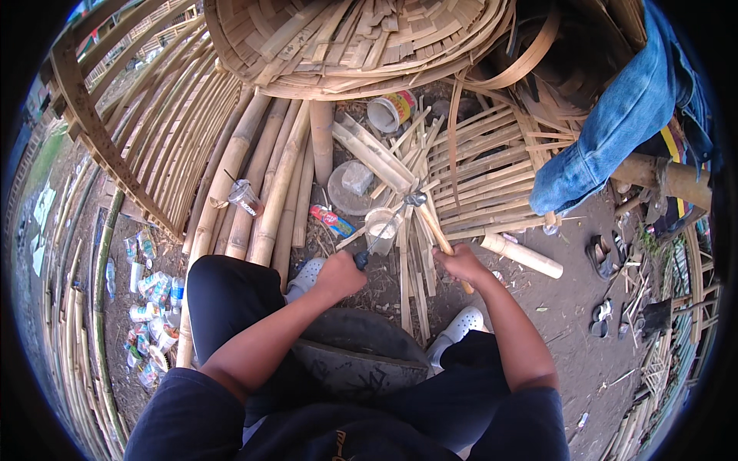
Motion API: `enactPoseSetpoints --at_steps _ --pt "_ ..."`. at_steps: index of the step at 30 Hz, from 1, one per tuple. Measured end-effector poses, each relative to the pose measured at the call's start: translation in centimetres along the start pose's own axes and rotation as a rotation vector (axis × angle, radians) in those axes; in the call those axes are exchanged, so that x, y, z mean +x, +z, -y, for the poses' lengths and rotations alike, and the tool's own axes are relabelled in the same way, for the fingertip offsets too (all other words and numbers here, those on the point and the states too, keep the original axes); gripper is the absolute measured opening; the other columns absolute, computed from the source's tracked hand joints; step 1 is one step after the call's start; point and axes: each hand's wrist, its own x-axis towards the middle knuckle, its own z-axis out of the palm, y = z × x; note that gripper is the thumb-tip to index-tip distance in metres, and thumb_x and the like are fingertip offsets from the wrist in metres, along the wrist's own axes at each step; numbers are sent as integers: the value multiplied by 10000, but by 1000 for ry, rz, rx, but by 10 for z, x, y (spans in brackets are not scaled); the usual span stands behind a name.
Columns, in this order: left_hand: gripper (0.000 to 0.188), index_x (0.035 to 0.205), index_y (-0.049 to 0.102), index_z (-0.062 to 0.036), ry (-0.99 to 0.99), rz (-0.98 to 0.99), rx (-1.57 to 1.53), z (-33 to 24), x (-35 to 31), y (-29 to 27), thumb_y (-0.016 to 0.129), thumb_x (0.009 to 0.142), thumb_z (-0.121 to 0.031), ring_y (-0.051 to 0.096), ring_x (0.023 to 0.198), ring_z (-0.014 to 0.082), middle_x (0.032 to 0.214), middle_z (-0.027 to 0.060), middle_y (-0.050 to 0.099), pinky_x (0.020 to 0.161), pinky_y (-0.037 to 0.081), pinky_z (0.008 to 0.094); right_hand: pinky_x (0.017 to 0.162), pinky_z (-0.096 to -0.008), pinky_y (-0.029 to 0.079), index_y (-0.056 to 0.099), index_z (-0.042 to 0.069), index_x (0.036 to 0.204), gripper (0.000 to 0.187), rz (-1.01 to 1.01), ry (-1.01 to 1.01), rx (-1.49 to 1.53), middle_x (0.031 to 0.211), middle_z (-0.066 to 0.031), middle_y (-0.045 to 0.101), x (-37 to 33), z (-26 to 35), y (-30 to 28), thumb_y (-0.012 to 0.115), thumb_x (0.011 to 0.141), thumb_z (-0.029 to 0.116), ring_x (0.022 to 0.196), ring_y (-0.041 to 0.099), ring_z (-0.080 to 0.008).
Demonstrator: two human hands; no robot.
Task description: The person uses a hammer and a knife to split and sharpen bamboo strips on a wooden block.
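Observation:
My left hand (342, 275) is closed around the dark handle of a long, thin-bladed knife (382, 237). Its blade slants up and away toward the near end of a split bamboo length (375, 156). In my right hand (463, 265) is a hammer (436, 227), gripped by its pale wooden handle. The hammer's metal head overlaps the blade's far part in view; whether they touch, I cannot tell. Narrow bamboo strips (415, 269) lie in a loose bundle on the ground beneath both tools.
A large woven basket (307, 77) with bamboo pieces stands ahead. Bamboo poles (278, 184) and a slatted panel (157, 138) are left, near plastic litter (157, 300). A plastic cup (382, 223) sits by the knife. Blue denim (607, 146) hangs right. A dark basin (357, 357) lies between my legs.

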Motion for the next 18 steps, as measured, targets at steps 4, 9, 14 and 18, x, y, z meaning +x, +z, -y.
enactPoseSetpoints --at_steps 4,9,14,18 --pt "277 800 657 91 4 16 1 1 -1 1 629 722 -174 650 844 439 801 318 636 770 528 480 397 -322 387 473 46 699 368 25 86 74 522 -21 458 3 0 8 624 902 314 417 466 -137" --pt "283 803 654 93 18 7 -7 3 2 6 634 724 -178 651 844 438 804 317 637 772 529 481 382 -344 381 504 23 692 378 -1 168 -18 529 -36 483 9 -11 18 621 898 317 405 461 -153" --pt "270 801 658 86 33 12 2 4 0 5 629 723 -172 652 813 444 782 316 634 754 532 485 367 -341 366 550 -13 768 360 88 235 -182 543 -54 498 6 -28 28 654 854 321 403 457 -157" --pt "276 794 656 84 40 38 17 -4 0 5 632 713 -179 650 804 447 787 315 634 749 533 488 361 -318 332 522 30 706 359 103 413 122 547 -36 441 24 -58 42 654 872 320 397 390 -139"
